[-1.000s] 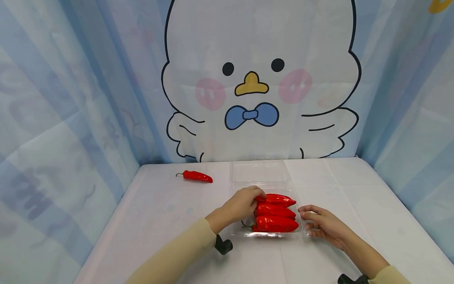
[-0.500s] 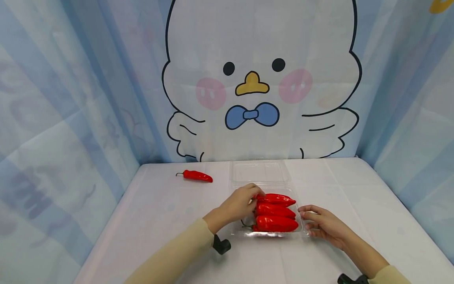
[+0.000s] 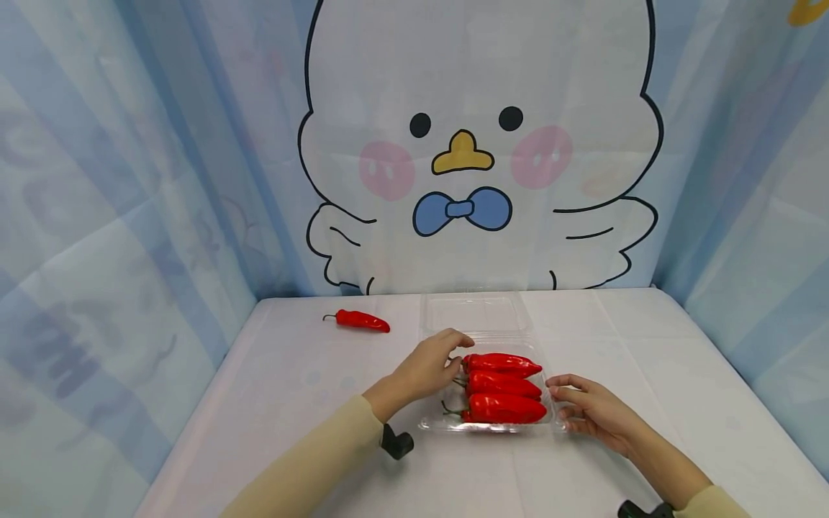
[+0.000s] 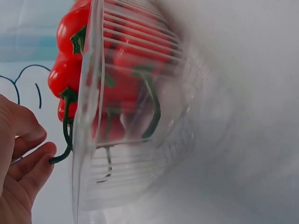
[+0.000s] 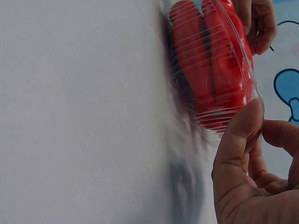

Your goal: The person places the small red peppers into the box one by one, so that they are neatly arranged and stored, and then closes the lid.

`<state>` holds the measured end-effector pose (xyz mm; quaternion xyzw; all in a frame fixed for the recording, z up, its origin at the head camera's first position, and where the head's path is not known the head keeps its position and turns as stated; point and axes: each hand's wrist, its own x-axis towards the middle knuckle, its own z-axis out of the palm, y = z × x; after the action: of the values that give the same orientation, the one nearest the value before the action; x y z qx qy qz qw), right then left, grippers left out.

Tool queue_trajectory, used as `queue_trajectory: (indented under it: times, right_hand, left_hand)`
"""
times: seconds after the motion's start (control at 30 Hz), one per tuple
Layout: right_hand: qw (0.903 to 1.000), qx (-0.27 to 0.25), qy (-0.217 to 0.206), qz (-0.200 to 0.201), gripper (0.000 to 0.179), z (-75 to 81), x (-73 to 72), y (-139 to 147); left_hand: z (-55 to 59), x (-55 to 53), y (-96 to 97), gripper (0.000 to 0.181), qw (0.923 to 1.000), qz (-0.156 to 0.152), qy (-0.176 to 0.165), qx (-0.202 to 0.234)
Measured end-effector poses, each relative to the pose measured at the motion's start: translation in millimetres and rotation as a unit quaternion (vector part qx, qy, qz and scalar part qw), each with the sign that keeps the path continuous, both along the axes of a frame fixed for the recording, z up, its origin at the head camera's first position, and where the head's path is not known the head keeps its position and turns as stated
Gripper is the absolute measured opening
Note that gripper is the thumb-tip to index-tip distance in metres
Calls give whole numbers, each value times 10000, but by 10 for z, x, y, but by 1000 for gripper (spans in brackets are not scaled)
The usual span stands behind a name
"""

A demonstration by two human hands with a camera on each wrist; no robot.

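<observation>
Several red chili peppers lie side by side in a clear plastic box, green stems pointing left. My left hand is at the stem side of the farthest pepper, thumb and fingers slightly parted. In the left wrist view, a long green stem reaches over the rim to a fingertip of that hand. At the box's right edge, my right hand holds the rim, with a digit against the outer wall in the right wrist view. Plastic ribs partly veil the lower peppers there.
The box's clear lid is folded back toward the rear of the white table. One loose red chili pepper lies at the back left. Patterned curtains enclose the table's sides and back.
My left hand has let go of the farthest pepper and drawn back a little to the left and away, showing its stem end. The right hand stays at the box edge.
</observation>
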<state>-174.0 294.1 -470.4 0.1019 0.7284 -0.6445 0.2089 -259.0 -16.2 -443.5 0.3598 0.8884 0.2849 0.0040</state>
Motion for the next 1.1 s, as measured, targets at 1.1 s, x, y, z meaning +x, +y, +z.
queue_trajectory:
  times: [1.1]
  right_hand:
    - [10000,-21,-75,-34,54,21,-5,-10]
  left_hand:
    - [-113,-332,-465,34,9967,717,389,-28]
